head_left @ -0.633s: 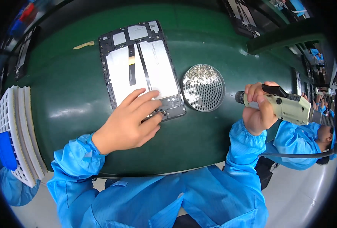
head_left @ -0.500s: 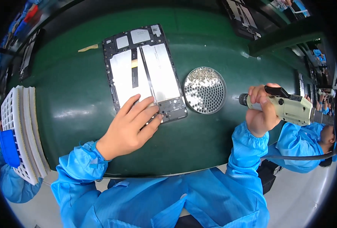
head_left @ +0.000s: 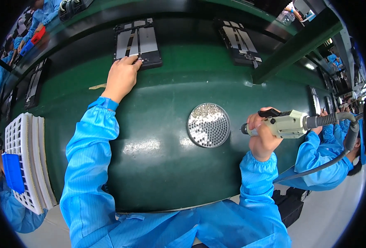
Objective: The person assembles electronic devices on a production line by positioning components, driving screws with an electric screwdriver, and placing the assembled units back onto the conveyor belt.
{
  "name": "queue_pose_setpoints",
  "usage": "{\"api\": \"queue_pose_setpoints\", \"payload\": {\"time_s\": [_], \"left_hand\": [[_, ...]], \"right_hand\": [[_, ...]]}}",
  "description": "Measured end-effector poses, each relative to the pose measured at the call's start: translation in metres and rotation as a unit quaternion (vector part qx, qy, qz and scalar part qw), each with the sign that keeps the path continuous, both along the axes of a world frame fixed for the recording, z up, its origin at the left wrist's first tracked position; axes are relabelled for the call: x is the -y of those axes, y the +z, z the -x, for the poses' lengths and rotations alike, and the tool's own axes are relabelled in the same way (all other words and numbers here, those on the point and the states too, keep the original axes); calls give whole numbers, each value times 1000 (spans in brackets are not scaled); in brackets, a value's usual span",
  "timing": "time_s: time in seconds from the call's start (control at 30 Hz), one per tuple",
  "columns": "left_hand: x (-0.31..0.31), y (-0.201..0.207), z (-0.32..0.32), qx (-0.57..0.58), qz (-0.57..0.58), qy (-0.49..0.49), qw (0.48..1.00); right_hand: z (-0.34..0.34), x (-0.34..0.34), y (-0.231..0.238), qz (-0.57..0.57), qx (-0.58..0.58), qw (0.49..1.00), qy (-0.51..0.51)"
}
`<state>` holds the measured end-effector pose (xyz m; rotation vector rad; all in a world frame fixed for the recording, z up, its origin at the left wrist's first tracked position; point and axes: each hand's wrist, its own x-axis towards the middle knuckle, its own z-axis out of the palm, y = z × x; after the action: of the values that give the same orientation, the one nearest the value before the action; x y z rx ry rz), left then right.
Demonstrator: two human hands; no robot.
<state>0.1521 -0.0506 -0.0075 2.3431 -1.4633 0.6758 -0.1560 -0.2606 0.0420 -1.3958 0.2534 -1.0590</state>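
Reaching far across the green table (head_left: 162, 136), the left hand (head_left: 122, 77) presses flat, fingers together, on the opened tablet chassis (head_left: 138, 43). Right hand (head_left: 262, 138) stays out of it, clamped on the electric screwdriver (head_left: 288, 123) beside the round screw tray (head_left: 209, 125).

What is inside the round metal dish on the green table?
The round metal dish holds many tiny shiny pieces, perhaps screws, heaped toward its upper part. Its perforated bottom shows below; whatever lies beneath the heap is hidden.

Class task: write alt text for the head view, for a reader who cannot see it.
A person in blue sleeves stretches the left hand onto a flat dark rectangular device panel at the far side of a green work surface. The right hand grips a pale electric screwdriver beside a round perforated metal dish.
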Motion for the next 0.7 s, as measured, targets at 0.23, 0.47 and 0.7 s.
{"api": "queue_pose_setpoints", "payload": {"time_s": [0.23,0.47,0.7], "left_hand": [[28,-3,30,-16,44,-43,998],[42,-21,59,-114,80,-84,987],[42,-24,55,-89,103,-106,985]], "right_hand": [[3,3,3,-18,-26,999,-11],[1,11,-1,-17,-110,993,-45],[10,18,6,-9,-148,988,46]]}}
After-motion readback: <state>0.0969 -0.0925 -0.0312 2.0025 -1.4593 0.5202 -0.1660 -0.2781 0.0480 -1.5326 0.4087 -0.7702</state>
